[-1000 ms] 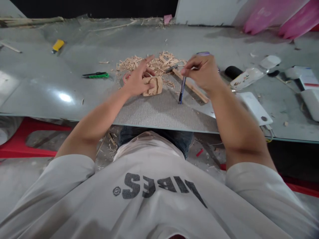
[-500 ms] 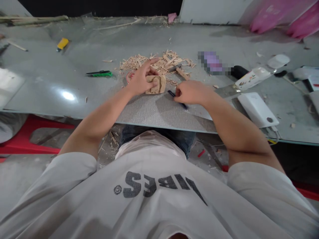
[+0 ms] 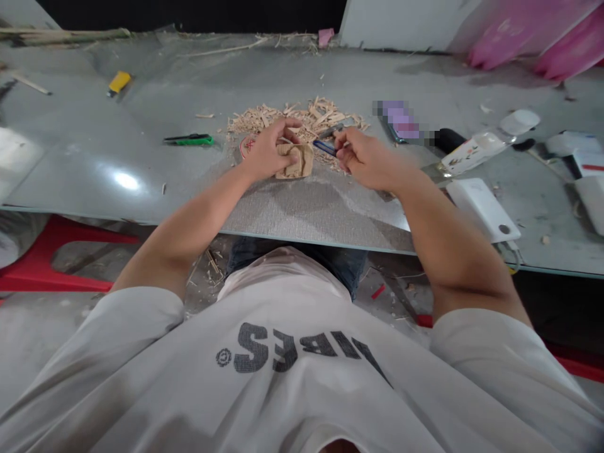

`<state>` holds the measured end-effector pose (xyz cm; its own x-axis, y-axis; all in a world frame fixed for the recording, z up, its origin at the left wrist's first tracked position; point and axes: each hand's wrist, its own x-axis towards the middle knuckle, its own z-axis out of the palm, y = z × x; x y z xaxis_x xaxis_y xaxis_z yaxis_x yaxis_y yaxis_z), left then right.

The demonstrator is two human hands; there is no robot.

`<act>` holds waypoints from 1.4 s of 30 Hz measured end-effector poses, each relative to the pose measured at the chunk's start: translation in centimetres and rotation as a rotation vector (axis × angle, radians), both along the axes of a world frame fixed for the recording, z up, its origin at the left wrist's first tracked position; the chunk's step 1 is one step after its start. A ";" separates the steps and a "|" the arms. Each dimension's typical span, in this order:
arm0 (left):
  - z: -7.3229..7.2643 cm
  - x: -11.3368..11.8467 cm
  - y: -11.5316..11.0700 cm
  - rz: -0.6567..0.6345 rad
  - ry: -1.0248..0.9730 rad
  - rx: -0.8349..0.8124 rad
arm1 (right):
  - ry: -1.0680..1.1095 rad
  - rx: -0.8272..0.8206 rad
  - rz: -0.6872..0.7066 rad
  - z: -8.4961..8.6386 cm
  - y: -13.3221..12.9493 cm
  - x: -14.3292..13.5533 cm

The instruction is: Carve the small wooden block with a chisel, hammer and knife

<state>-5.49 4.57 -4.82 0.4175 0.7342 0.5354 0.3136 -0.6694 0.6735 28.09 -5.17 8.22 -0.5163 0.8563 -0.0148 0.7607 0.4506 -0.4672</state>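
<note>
A pale carved wooden piece (image 3: 306, 165) rests on the table, gripped by my left hand (image 3: 274, 148), its thumb on the carved face. Between the fingers of my right hand (image 3: 361, 156) is a dark blue cutter (image 3: 324, 148), held just right of the wood and pointing towards it. Behind both hands lies a heap of wood shavings (image 3: 257, 118). A round red and white item (image 3: 247, 146) is partly covered by my left hand.
A green cutter (image 3: 189, 139) and a yellow one (image 3: 119, 83) lie to the left. On the right are a phone (image 3: 401, 119), a clear bottle (image 3: 476, 151) and a white power bank (image 3: 484, 209) with a cable. The table's front edge (image 3: 302, 241) runs below my hands.
My right hand has lifted the blue cutter from near the table's front and moved it up, beside the wood. My left hand has barely moved on the wooden piece.
</note>
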 end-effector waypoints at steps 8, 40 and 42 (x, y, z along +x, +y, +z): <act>0.5 0.0 0.0 -0.018 -0.047 -0.023 | -0.043 0.040 0.113 -1.7 1.2 0.2; 2.3 -0.1 -0.6 -0.096 0.014 -0.240 | -0.369 0.182 -0.143 -2.4 -0.2 -1.8; 1.6 -0.2 0.1 -0.101 -0.017 -0.198 | -0.394 0.205 -0.154 -2.4 -0.4 -2.1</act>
